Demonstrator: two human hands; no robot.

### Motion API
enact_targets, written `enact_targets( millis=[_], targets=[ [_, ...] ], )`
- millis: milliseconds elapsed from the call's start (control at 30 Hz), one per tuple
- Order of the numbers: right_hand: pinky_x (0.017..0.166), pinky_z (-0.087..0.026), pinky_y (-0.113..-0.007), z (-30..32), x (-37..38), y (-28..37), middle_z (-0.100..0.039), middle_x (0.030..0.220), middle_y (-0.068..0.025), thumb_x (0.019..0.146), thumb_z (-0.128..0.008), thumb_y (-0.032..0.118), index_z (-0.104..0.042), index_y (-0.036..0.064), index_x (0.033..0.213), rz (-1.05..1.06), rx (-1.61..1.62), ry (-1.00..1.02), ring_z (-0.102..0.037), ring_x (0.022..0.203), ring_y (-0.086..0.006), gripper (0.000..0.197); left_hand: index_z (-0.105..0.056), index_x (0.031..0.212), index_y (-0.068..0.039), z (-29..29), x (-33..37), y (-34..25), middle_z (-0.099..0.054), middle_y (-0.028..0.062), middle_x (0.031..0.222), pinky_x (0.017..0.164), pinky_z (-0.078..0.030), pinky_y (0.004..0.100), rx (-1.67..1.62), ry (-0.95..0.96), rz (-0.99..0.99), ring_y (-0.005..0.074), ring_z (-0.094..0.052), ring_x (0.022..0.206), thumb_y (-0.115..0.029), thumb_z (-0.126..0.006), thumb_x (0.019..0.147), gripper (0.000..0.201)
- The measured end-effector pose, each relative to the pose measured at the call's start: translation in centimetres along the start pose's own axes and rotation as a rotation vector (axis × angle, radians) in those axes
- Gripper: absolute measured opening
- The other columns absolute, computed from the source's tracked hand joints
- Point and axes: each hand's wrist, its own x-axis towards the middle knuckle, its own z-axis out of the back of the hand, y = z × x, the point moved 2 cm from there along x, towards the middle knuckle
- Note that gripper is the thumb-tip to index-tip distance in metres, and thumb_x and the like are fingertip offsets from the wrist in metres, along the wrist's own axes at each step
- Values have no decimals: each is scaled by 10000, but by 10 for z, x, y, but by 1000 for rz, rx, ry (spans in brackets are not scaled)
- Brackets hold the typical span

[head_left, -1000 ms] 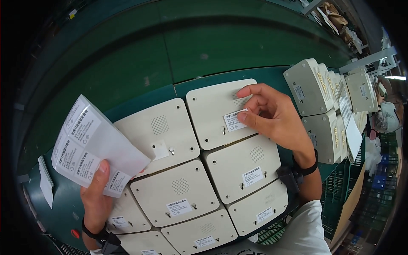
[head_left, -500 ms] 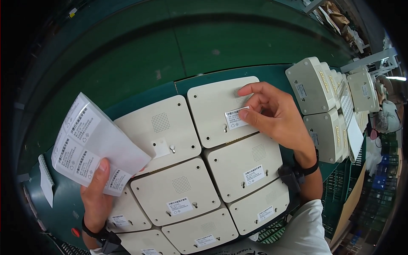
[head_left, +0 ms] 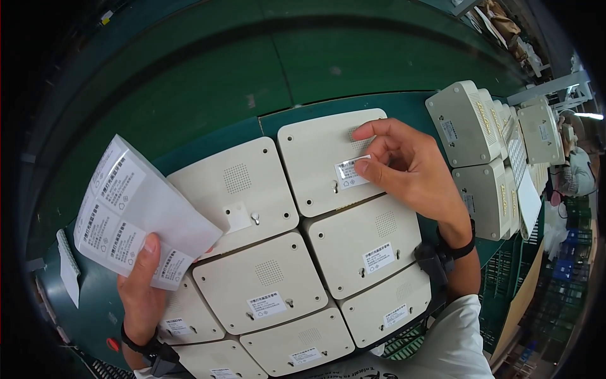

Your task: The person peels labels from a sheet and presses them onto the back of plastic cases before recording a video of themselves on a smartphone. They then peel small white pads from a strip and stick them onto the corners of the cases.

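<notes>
My left hand (head_left: 140, 290) grips a folded sheet of white printed labels (head_left: 117, 208), its thumb on the front. The sheet stands tilted over the left side of the panels. My right hand (head_left: 416, 174) has its thumb on the right end of a small white label (head_left: 349, 175), its forefinger curled above. This label lies on or just over the far right cream speaker casing (head_left: 309, 148); I cannot tell whether it is fully stuck down. Beside it, the far left cream casing (head_left: 199, 183) has a plain pale patch near its keyhole slot. Several nearer casings (head_left: 246, 278) bear similar labels.
Stacked cream casings (head_left: 461, 126) stand at the right, with white sheets (head_left: 529, 205) beside them. A green surface (head_left: 189, 82) stretches across the back. White paper (head_left: 68, 271) and a red round object (head_left: 113, 344) lie at the left. Another person (head_left: 579, 167) is at the far right.
The view has shifted slightly. My right thumb stays at the label, which looks nearly the same. My left hand still holds the label sheet. The person at the far right has moved.
</notes>
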Motion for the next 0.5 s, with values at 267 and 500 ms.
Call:
enact_targets(
  millis=[267, 500],
  targets=[
    [641, -411, -186, 1, 0, 1, -595, 793, 14, 867, -715, 69, -592, 0, 1167, -5, -2, 2, -524, 707, -32, 332, -374, 1383, 37, -1, 2, -5, -584, 201, 1237, 930, -532, 402, -18, 129, 72, 305, -656, 1052, -263, -571, 941, 569],
    [639, -409, -184, 2, 0, 1, -595, 788, 15, 863, -714, 61, -598, -2, 1162, 1, 8, 6, -522, 707, -30, 327, -389, 1353, 52, -5, 1, -2, -605, 214, 1191, 849, -576, 444, -13, 53, 13, 352, -680, 978, -304, -581, 936, 582]
  ],
)
